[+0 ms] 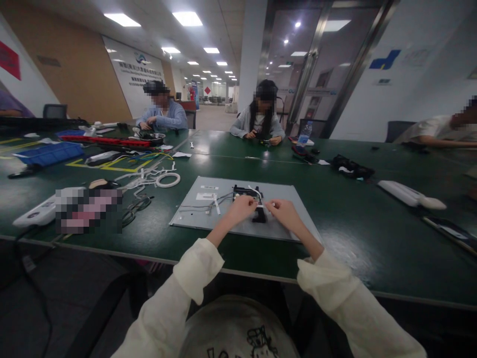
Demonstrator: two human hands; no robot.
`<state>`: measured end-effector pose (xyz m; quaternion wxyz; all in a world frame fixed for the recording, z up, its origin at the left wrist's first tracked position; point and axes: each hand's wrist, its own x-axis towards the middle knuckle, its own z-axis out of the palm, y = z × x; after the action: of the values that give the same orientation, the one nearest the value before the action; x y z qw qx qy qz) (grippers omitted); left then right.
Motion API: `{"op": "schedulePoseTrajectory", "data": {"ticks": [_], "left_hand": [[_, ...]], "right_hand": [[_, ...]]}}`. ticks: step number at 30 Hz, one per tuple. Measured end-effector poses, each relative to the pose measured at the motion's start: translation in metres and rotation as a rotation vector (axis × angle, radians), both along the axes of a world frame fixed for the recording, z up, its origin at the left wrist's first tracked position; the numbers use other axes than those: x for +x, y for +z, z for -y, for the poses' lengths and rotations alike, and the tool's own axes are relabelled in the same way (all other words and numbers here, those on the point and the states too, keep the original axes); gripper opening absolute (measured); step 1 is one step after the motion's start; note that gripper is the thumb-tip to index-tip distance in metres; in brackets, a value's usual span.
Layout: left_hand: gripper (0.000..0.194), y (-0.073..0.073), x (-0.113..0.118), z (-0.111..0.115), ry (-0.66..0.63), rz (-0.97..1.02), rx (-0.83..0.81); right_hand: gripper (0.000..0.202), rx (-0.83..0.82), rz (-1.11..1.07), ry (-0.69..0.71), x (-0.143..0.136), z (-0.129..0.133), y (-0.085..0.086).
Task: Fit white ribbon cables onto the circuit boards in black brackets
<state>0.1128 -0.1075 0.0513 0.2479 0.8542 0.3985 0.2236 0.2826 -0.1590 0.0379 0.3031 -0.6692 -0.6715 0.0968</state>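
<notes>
A flat grey metal panel (276,232) lies on the green table in front of me. Mounted at its middle is a black plastic part (258,216), with a white strip (255,190) curving over its top. My left hand (243,208) is closed in a pinch at the left of this part. From the right, my right hand (286,213) pinches close to its edge, fingertips facing the left ones. What lies between the fingertips is too small to make out. Grey cables (203,206) run left across the panel, past white labels (204,196).
To the left are a white power strip (40,211), a roll of white tape (167,180), tangled white cables and a blue tray (52,153). A white handheld device (402,193) lies at right. Several people sit around the table, and a water bottle (304,133) stands far right.
</notes>
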Motion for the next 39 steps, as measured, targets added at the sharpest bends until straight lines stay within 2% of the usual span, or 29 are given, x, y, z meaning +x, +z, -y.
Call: {"op": "schedulePoseTrajectory", "data": {"ticks": [5,11,23,39], "left_hand": [[0.028,-0.016,0.004,0.006,0.056,-0.139,0.093],[0.026,-0.017,0.003,0.013,0.071,-0.224,0.128],[0.027,-0.022,0.004,0.010,0.102,-0.225,0.116],[0.027,-0.022,0.004,0.013,0.100,-0.232,0.135]], "right_hand": [[0.038,-0.053,0.257,-0.073,-0.003,0.003,-0.006],[0.037,-0.158,0.374,-0.148,-0.009,0.004,-0.006],[0.036,-0.141,0.350,-0.058,-0.011,0.007,-0.007],[0.033,-0.127,0.340,-0.116,-0.013,0.009,-0.005]]}}
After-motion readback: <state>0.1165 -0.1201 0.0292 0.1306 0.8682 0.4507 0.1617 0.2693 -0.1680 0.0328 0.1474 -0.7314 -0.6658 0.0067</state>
